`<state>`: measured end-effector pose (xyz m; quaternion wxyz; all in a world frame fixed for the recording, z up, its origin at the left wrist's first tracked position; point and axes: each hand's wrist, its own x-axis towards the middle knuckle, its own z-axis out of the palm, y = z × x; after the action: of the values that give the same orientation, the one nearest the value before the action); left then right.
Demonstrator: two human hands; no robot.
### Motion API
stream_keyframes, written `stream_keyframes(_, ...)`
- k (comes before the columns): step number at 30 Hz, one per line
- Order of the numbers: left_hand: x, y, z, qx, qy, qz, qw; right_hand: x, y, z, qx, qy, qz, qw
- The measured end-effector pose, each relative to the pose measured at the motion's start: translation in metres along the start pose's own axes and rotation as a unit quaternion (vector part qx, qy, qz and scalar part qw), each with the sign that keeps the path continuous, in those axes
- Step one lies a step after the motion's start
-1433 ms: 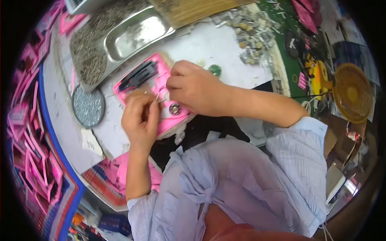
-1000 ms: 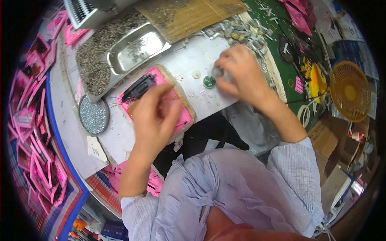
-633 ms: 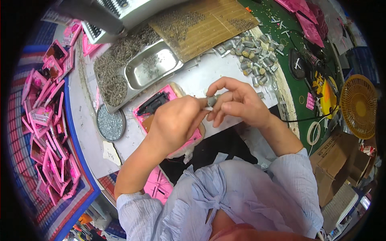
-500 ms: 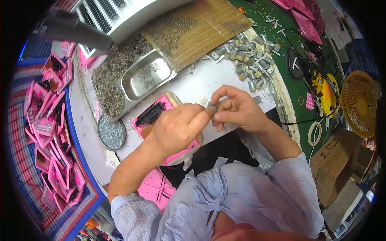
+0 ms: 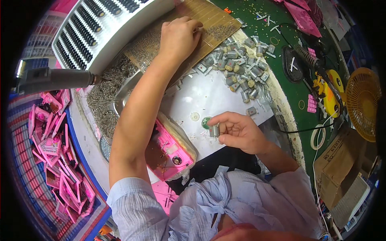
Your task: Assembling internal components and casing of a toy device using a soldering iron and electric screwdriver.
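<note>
My right hand point(image 5: 241, 131) pinches a small silver motor point(image 5: 214, 131) between thumb and forefinger, above the white work surface. Beside the motor lies a round green disc point(image 5: 205, 123), with a small white gear point(image 5: 194, 116) to its left. My left arm stretches far forward. Its hand point(image 5: 179, 38) is over the brown board point(image 5: 211, 20), curled down among tiny metal parts point(image 5: 220, 31); its fingertips are partly hidden, so what they hold cannot be made out. Under my left forearm, a pink plastic housing point(image 5: 173, 150) rests on a padded block, partly covered.
Several loose motors point(image 5: 241, 68) are heaped right of the board. A metal tray of screws point(image 5: 104, 92) lies left of my arm, below a power screwdriver point(image 5: 56, 78). Pink parts fill a basket point(image 5: 66, 160) at left. A soldering iron stand point(image 5: 305, 54) is at right.
My left hand has left my right hand and moved forward onto the brown board. My right hand has stayed near, lowered slightly, with the motor now showing. The screwdriver hangs lower and further left.
</note>
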<state>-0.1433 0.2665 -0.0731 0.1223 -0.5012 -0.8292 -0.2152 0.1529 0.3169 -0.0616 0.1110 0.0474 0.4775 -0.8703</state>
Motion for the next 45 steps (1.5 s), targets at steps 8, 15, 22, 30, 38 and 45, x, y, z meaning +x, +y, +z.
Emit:
stream_keyframes(8, 0.017, -0.009, 0.006, 0.096, -0.076, 0.06, 0.991, -0.006, -0.004, -0.007, -0.005, 0.005, 0.0, 1.0)
stream_keyframes(15, 0.021, 0.01, 0.014, 0.113, -0.066, -0.009, 0.991, -0.015, -0.013, -0.005, -0.058, 0.036, -0.013, 0.998)
stream_keyframes(22, 0.017, 0.022, 0.029, 0.026, 0.079, -0.22, 0.972, -0.011, -0.01, 0.001, -0.235, 0.152, -0.083, 0.956)
stream_keyframes(30, -0.049, 0.041, -0.105, -0.312, 0.157, -0.183, 0.919, 0.014, -0.003, -0.002, -0.539, 0.078, -0.043, 0.837)
stream_keyframes(38, -0.254, 0.095, -0.168, -0.544, 0.022, -0.356, 0.76, 0.032, -0.003, 0.007, -0.665, 0.0, -0.086, 0.741)
stream_keyframes(45, -0.304, 0.153, -0.139, -0.634, 0.104, -0.38, 0.665, 0.041, -0.006, 0.014, -0.753, -0.071, -0.168, 0.632)
